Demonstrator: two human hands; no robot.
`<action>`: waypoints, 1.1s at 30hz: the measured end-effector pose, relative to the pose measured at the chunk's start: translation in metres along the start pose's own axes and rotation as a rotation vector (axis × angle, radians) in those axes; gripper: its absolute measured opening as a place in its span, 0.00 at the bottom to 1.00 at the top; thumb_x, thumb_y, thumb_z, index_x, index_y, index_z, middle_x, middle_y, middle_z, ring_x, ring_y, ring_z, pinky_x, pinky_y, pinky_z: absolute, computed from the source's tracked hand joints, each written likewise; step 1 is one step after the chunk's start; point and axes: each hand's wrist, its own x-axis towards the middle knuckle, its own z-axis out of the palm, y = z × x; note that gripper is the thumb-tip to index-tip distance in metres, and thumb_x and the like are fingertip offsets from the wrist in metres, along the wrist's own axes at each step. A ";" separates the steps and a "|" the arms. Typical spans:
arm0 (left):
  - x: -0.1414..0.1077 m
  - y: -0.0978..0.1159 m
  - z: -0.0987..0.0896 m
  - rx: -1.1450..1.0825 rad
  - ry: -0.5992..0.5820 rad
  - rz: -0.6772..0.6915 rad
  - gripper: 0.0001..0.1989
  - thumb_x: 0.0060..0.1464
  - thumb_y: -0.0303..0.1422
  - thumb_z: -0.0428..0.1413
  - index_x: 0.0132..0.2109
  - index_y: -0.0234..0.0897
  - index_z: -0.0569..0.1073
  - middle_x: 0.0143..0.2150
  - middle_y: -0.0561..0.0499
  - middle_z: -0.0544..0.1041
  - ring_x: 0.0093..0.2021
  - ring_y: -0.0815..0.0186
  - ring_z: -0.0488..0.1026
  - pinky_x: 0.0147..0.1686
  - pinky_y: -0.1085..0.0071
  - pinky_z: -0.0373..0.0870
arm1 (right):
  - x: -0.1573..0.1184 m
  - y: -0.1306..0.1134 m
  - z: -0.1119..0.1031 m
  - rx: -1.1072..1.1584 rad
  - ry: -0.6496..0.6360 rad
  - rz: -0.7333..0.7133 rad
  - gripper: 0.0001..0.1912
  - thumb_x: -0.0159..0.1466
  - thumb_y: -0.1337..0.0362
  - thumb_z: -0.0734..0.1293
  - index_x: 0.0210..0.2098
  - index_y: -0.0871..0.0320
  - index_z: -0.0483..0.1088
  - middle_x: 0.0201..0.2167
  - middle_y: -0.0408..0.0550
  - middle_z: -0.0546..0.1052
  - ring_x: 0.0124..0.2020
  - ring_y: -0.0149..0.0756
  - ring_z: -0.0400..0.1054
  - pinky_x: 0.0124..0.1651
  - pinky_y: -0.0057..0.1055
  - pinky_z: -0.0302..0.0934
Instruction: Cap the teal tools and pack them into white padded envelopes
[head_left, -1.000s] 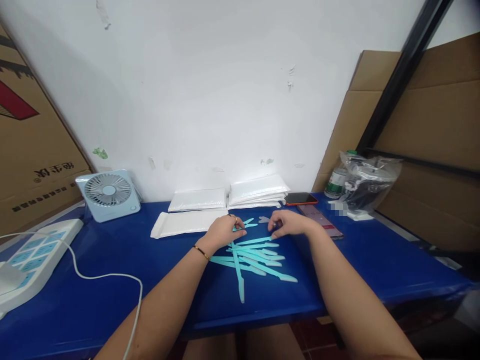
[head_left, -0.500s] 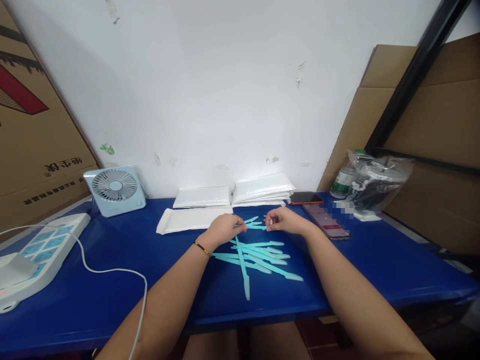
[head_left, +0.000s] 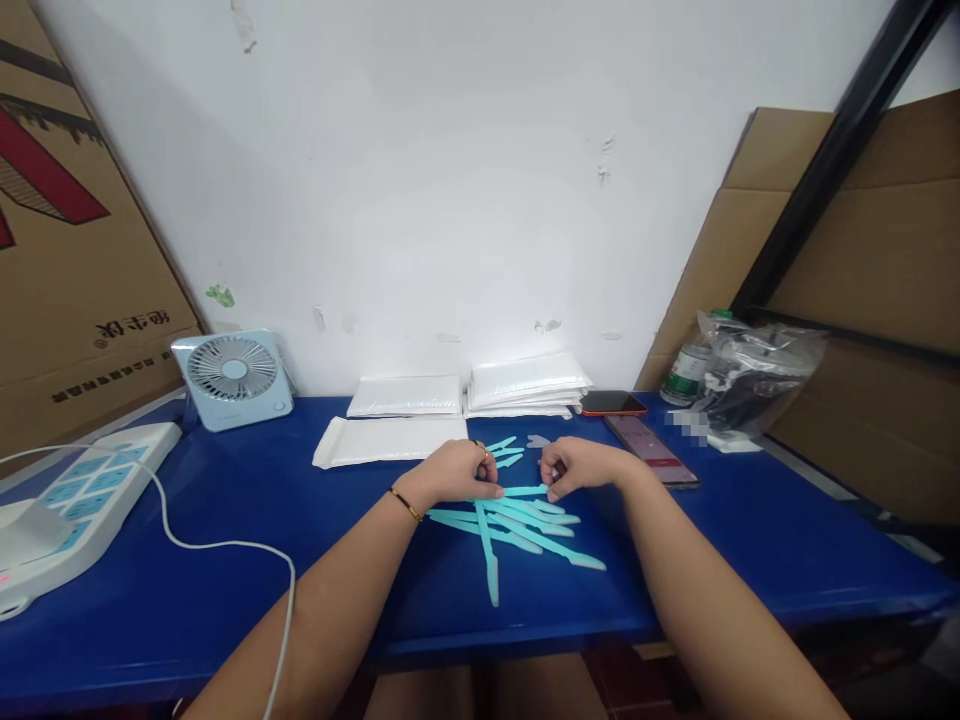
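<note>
My left hand (head_left: 469, 472) is closed on the handle end of a turquoise eyebrow razor (head_left: 525, 491). At the razor's other end, my right hand (head_left: 581, 468) pinches the blade end between thumb and fingers, which hide the tip. Beneath and nearer to me, several more eyebrow razors (head_left: 536, 527) with pale tips lie in a loose, crossed pile. A smaller group of razors (head_left: 508, 455) lies beyond, beside my left fingers. Small clear plastic pieces (head_left: 538, 441) rest just past my right hand.
White padded envelopes (head_left: 405, 395) lie along the wall, with another stack (head_left: 529, 380) beside them. Two phones (head_left: 613, 402) (head_left: 651, 450), a bottle (head_left: 686, 372) and a clear bag (head_left: 757, 375) are at right. A fan (head_left: 236, 375), power strip (head_left: 97, 490) and cable (head_left: 225, 542) occupy the left.
Both hands have moved nearer to me, from the far group of razors to the near pile, and now hold a razor there. The clear pieces beyond my right hand show more fully.
</note>
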 end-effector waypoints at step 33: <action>0.004 -0.018 -0.002 -0.128 0.135 -0.197 0.12 0.50 0.41 0.53 0.34 0.38 0.74 0.31 0.52 0.75 0.32 0.66 0.70 0.29 0.73 0.61 | 0.005 0.001 0.001 0.379 0.189 0.042 0.16 0.49 0.54 0.71 0.29 0.61 0.75 0.20 0.45 0.74 0.21 0.30 0.66 0.24 0.25 0.59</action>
